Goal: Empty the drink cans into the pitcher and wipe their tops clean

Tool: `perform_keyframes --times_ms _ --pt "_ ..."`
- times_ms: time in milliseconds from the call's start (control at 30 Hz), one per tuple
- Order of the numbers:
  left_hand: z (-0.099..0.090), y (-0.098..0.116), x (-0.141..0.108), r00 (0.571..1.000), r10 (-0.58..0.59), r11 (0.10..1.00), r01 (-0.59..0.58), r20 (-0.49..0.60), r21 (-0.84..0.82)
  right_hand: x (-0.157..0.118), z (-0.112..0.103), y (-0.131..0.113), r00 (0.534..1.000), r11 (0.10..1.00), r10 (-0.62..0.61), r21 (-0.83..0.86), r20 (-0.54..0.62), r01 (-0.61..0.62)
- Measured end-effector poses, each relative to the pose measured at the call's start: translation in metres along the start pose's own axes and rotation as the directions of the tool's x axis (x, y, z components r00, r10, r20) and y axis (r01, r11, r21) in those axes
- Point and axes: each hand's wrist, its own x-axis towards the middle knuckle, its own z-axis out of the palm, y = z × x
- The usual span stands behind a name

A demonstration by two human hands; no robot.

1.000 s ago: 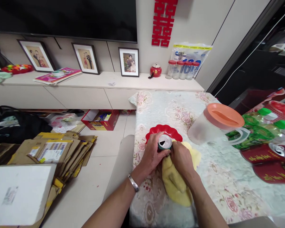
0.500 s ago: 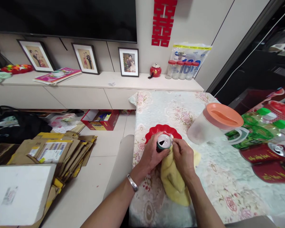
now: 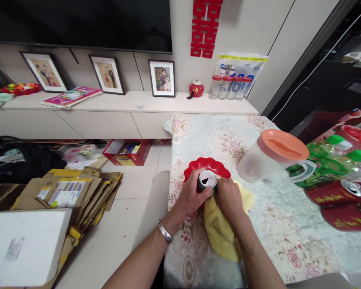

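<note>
An opened drink can (image 3: pixel 208 179) stands upright in my left hand (image 3: pixel 193 192), whose fingers and thumb wrap round its side. My right hand (image 3: pixel 230 197) is closed on a yellow cloth (image 3: pixel 218 224) and presses it to the can's right side; its fingertips are hidden. The rest of the cloth hangs down between my forearms onto the table. Just behind the can lies a red scalloped plate (image 3: pixel 201 162), partly covered by my hands and the can.
On the flowered tablecloth (image 3: pixel 210 132) to the right stand a pitcher with an orange lid (image 3: pixel 284 144), green-capped bottles (image 3: pixel 325 170) and dark red cans (image 3: pixel 339 194). Flattened cardboard (image 3: pixel 63 192) and a white foam box (image 3: pixel 27 245) lie at the left. A cabinet (image 3: pixel 108 120) runs behind.
My right hand has moved slightly down along the can's side and its fingers have curled further in with the cloth. My left hand keeps its hold on the can.
</note>
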Motion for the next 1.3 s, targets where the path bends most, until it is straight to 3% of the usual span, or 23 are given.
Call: perform_keyframes --times_ms 267,467,633,967,1300 --pt "0.004 -0.004 0.0 0.998 0.026 1.0 -0.026 -0.054 0.001 -0.012 0.011 0.009 0.992 0.993 0.036 0.115 -0.123 -0.021" --pt "0.005 -0.004 0.002 0.996 0.092 0.992 -0.09 -0.017 0.088 -0.023 0.018 0.01 0.951 0.95 0.096 0.311 -0.295 0.001" --pt "0.004 -0.007 0.003 0.996 0.092 0.992 -0.09 -0.017 0.087 -0.018 0.02 0.009 0.928 0.947 0.097 0.321 -0.36 0.025" --pt "-0.003 0.0 0.001 0.998 0.025 0.998 -0.028 0.053 0.052 -0.004 0.016 0.012 0.99 0.996 0.044 0.088 -0.133 -0.033" --pt "-0.004 -0.001 0.002 0.997 -0.005 1.0 0.003 0.076 0.022 0.001 0.004 0.001 0.997 0.995 0.061 -0.082 0.037 -0.058"
